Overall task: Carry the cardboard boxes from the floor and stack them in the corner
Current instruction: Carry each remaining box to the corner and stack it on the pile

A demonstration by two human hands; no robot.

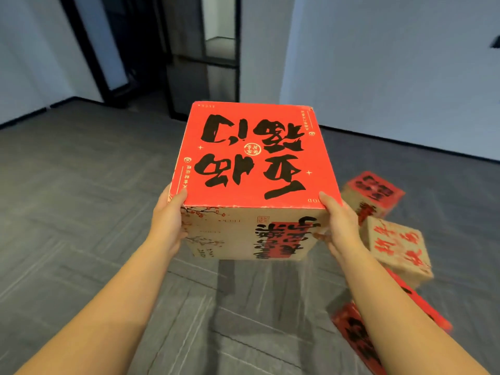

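From the head camera, a cardboard box with a red top and large black brush characters was held up off the grey floor at the centre of the scene. The left hand gripped its near left corner, thumb on the top edge and fingers round the side. The right hand gripped the near right corner the same way. To the right, three more boxes lay on the floor: a far one, a tilted middle one, and a near red one partly hidden by the right forearm. A dark doorway stood far behind.
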